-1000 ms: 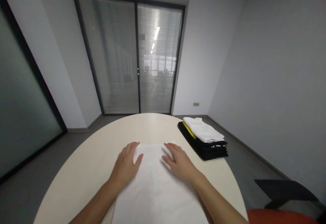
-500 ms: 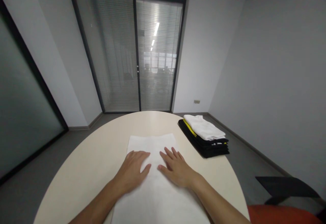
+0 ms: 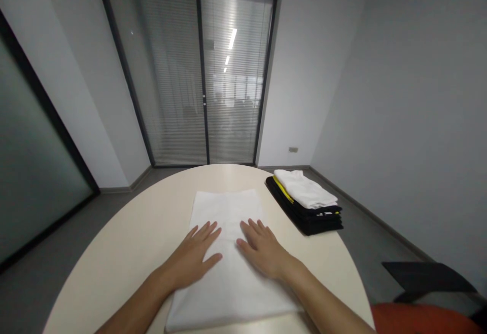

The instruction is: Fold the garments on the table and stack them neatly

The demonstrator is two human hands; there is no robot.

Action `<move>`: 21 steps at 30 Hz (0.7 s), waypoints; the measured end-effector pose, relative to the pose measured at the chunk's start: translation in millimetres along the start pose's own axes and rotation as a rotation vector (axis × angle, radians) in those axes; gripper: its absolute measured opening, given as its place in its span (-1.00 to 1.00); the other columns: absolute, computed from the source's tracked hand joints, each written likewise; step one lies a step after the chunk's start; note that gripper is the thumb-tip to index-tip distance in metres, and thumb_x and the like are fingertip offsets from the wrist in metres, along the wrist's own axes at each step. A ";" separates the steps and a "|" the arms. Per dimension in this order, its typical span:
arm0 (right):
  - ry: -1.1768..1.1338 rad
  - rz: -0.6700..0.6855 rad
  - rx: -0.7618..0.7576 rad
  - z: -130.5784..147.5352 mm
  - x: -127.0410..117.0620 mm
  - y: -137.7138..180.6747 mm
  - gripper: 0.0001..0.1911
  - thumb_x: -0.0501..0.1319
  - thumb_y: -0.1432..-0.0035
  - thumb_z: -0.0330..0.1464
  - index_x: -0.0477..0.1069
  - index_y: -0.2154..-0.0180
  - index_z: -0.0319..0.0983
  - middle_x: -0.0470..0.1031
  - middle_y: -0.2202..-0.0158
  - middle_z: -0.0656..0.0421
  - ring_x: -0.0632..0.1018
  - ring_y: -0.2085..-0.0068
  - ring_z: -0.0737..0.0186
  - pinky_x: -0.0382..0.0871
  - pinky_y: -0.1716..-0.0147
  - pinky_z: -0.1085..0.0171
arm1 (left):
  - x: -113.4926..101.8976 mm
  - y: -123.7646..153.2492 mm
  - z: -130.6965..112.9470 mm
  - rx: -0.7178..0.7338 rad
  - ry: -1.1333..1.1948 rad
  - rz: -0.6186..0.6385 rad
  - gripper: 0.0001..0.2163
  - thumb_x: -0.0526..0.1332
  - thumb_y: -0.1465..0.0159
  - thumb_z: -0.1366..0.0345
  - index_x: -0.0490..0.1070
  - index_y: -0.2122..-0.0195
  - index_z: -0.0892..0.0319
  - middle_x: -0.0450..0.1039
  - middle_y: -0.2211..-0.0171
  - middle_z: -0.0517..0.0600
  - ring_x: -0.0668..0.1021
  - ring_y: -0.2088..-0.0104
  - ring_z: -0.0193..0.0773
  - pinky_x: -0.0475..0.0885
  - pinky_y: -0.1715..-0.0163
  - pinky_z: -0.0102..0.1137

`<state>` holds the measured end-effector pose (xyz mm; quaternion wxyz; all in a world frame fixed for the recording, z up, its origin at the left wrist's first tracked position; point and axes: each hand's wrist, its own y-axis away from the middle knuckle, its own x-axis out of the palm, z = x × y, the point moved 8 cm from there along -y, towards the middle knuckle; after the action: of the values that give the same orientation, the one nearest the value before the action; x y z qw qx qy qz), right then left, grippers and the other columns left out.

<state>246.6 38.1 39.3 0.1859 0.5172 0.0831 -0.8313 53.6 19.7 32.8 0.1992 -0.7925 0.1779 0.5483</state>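
From 8 to 11 o'clock, a broad stretch of the round bench lies between its rim and the white cloth. The left hand rests palm down over the cloth's 9 o'clock side, fingers slightly spread, thumb wide. The cloth lies flat mid-bench, long axis running 12 to 6, far edge well short of the rim. The right hand lies toward 3 o'clock on it, fingers spread. At 2 o'clock, a narrower gap away, sits a clothes stack; its small side markings are unreadable. Beyond the rim, at 4, stands a red-seated chair.
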 end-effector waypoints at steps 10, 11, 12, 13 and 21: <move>0.044 -0.024 -0.077 4.8 -5.1 -10.1 -0.29 -0.13 -0.37 0.07 0.04 -0.39 -0.11 -0.18 -0.46 0.08 -0.18 -0.44 -0.12 -0.34 -0.35 -0.16 | -13.5 -5.3 -0.1 -0.004 0.021 -0.090 -0.49 0.08 -0.39 0.02 0.18 -0.35 -0.04 0.16 -0.36 0.02 0.20 -0.37 -0.04 0.07 -0.35 0.01; 0.031 -0.006 -0.068 5.7 -2.1 -5.6 -0.29 -0.14 -0.36 0.09 0.02 -0.40 -0.08 -0.18 -0.46 0.10 -0.18 -0.44 -0.13 -0.32 -0.35 -0.17 | -10.1 -1.7 -5.0 0.032 0.040 -0.052 -0.47 0.10 -0.38 0.00 0.15 -0.35 -0.07 0.12 -0.37 0.00 0.18 -0.38 -0.03 0.08 -0.34 0.01; 0.021 0.017 -0.053 5.8 2.1 -1.6 -0.27 -0.15 -0.35 0.11 0.00 -0.40 -0.06 -0.19 -0.46 0.11 -0.18 -0.44 -0.15 -0.31 -0.35 -0.18 | -6.9 1.0 -8.7 0.063 0.048 -0.017 -0.45 0.12 -0.37 -0.01 0.13 -0.36 -0.11 0.09 -0.39 -0.02 0.15 -0.39 -0.01 0.09 -0.34 0.02; 0.019 0.034 -0.036 5.4 6.2 0.8 -0.26 -0.16 -0.34 0.13 -0.02 -0.41 -0.05 -0.20 -0.46 0.11 -0.18 -0.44 -0.17 -0.31 -0.35 -0.19 | -4.4 1.9 -10.4 0.084 0.046 0.009 -0.44 0.14 -0.36 -0.02 0.13 -0.36 -0.13 0.05 -0.40 -0.03 0.12 -0.39 0.00 0.08 -0.34 0.03; 0.100 -0.048 -0.049 3.5 -3.2 -28.1 -0.27 -0.06 -0.33 0.10 0.10 -0.38 -0.13 -0.08 -0.44 0.05 -0.09 -0.43 -0.18 -0.29 -0.34 -0.19 | -15.0 -27.2 18.6 -0.049 -0.023 -0.085 -0.43 0.23 -0.27 -0.07 0.31 -0.27 -0.02 0.16 -0.35 0.05 0.15 -0.38 0.08 0.04 -0.35 0.05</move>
<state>233.9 63.5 42.2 0.1742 0.5510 0.1252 -0.8065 47.3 53.5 44.3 0.2047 -0.7975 0.1283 0.5528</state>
